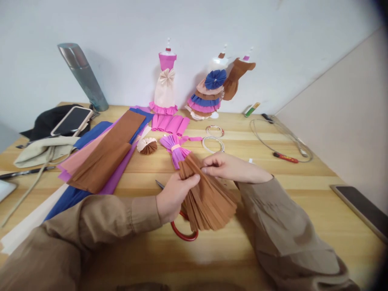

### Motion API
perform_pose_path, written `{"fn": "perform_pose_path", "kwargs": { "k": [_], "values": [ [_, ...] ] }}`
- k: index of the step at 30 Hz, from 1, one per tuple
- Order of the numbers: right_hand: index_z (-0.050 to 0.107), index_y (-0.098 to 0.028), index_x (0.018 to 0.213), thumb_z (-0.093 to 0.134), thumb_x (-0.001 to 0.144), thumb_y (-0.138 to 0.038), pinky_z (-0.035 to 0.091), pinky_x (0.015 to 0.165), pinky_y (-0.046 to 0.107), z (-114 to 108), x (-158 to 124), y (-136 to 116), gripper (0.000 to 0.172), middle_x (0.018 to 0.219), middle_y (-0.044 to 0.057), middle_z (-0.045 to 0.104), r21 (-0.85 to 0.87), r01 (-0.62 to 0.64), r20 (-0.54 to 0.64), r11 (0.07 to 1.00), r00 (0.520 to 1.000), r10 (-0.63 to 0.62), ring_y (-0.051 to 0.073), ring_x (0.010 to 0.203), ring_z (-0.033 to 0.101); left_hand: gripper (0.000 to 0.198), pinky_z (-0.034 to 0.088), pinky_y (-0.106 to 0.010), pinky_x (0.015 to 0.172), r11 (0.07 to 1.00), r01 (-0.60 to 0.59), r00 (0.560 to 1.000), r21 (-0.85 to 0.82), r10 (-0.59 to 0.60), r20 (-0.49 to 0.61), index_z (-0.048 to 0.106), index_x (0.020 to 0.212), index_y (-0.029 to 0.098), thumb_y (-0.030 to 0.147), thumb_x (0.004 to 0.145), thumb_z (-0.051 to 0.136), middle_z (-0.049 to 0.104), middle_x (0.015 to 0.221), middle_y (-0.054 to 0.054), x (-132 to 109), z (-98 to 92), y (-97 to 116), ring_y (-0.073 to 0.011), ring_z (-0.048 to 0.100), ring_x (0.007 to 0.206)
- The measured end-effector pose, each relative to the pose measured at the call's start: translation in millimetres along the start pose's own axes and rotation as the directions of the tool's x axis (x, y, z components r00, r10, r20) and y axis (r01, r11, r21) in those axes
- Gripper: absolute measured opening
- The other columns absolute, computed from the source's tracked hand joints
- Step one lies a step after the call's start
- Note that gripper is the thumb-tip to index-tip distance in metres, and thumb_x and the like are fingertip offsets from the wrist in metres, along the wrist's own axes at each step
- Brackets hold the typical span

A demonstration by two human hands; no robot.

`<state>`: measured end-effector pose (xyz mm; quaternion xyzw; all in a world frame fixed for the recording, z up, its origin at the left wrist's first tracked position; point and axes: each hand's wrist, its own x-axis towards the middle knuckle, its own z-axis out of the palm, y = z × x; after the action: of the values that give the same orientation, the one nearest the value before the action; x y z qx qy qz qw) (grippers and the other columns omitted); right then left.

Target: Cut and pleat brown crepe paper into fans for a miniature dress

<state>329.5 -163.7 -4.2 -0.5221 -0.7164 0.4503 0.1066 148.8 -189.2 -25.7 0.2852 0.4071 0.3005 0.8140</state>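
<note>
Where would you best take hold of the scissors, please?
Probably by the red handle loop, from the near side: it sticks out from under the pleated brown paper, while the blade tip points away beyond the left hand.

The scissors point(182, 237) lie mostly hidden under the left hand point(172, 198) and pleated brown paper point(209, 202), only 1 red loop showing.

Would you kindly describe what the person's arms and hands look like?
Both arms wear loose, tan-brown long sleeves, the left sleeve and right sleeve gathered at the cuffs. The left hand and right hand are bare: no gloves, rings or watch visible.
</note>
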Motion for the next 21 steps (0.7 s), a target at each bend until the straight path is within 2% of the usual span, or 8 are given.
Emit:
{"fn": "perform_pose_path", "kwargs": {
  "k": [3,5,7,10,13,17,21],
  "values": [
    [0.034,-0.022,0.056,0.048,0.078,-0.048,0.026,0.052,0.027,1.6,8.5,0.1,0.037,0.056,-0.005,0.031,0.056,0.011,-0.229,0.998,0.973,0.003,0.010,0.053,0.030,0.016,0.048,-0.036,0.092,0.996,-0.094,0.996,0.003,0.094,-0.005,0.067,0.094,0.009,0.014,0.080,0.061,0.073,0.088,-0.009,11.8,-2.5,19.3,-0.0212,0.068,0.088],
    [0.035,-0.022,0.056,0.047,0.078,-0.048,0.026,0.052,0.027,2.4,16.8,2.9,0.036,0.056,-0.005,0.033,0.070,0.002,-0.300,0.998,0.954,0.019,0.010,0.053,0.031,0.015,0.051,-0.037,0.088,0.986,-0.164,0.986,0.019,0.164,-0.005,0.067,0.092,0.009,0.011,0.077,0.063,0.073,0.087,-0.009,22.0,-6.4,31.9,-0.0212,0.069,0.083],
    [0.035,-0.022,0.055,0.049,0.076,-0.047,0.024,0.052,0.027,2.4,24.3,7.6,0.036,0.054,-0.005,0.032,0.047,-0.015,-0.308,0.999,0.951,0.029,0.010,0.052,0.030,0.015,0.053,-0.037,0.084,0.981,-0.191,0.980,0.030,0.192,-0.044,0.067,0.090,0.008,0.011,0.076,0.063,0.073,0.083,-0.009,31.5,-11.4,40.6,-0.0210,0.069,0.077],
    [0.032,-0.022,0.053,0.050,0.075,-0.046,0.022,0.052,0.028,1.1,30.8,15.6,0.037,0.053,-0.006,0.029,0.004,-0.035,-0.261,0.999,0.965,0.035,0.009,0.051,0.028,0.013,0.056,-0.036,0.076,0.985,-0.173,0.976,0.030,0.175,-0.126,0.068,0.086,0.007,0.011,0.074,0.064,0.073,0.077,-0.010,41.2,-18.4,42.7,-0.0208,0.069,0.069],
    [0.030,-0.022,0.054,0.048,0.075,-0.047,0.021,0.052,0.028,0.3,32.7,22.5,0.037,0.053,-0.006,0.028,-0.032,-0.040,-0.253,0.999,0.967,0.031,0.009,0.050,0.027,0.016,0.056,-0.035,0.075,0.991,-0.128,0.986,0.031,0.131,-0.103,0.068,0.088,0.006,0.010,0.073,0.065,0.073,0.079,-0.011,45.4,-24.2,36.0,-0.0203,0.069,0.069],
    [0.032,-0.021,0.054,0.048,0.075,-0.047,0.022,0.052,0.028,1.1,35.2,29.2,0.037,0.053,-0.006,0.030,-0.090,-0.043,-0.302,0.995,0.953,0.014,0.009,0.051,0.028,0.021,0.057,-0.034,0.074,0.995,-0.081,0.994,0.061,0.085,-0.075,0.068,0.096,0.007,0.012,0.076,0.066,0.074,0.087,-0.013,46.3,-30.7,29.1,-0.0209,0.070,0.072],
    [0.034,-0.021,0.053,0.050,0.074,-0.045,0.024,0.053,0.028,1.1,37.4,34.4,0.035,0.053,-0.006,0.031,-0.107,-0.088,-0.259,0.990,0.964,0.058,0.009,0.052,0.030,0.022,0.057,-0.031,0.070,0.996,0.031,0.994,0.082,-0.022,-0.106,0.066,0.102,0.008,0.014,0.082,0.061,0.074,0.090,-0.013,44.3,-34.3,29.7,-0.0204,0.070,0.075]
  ]
}}
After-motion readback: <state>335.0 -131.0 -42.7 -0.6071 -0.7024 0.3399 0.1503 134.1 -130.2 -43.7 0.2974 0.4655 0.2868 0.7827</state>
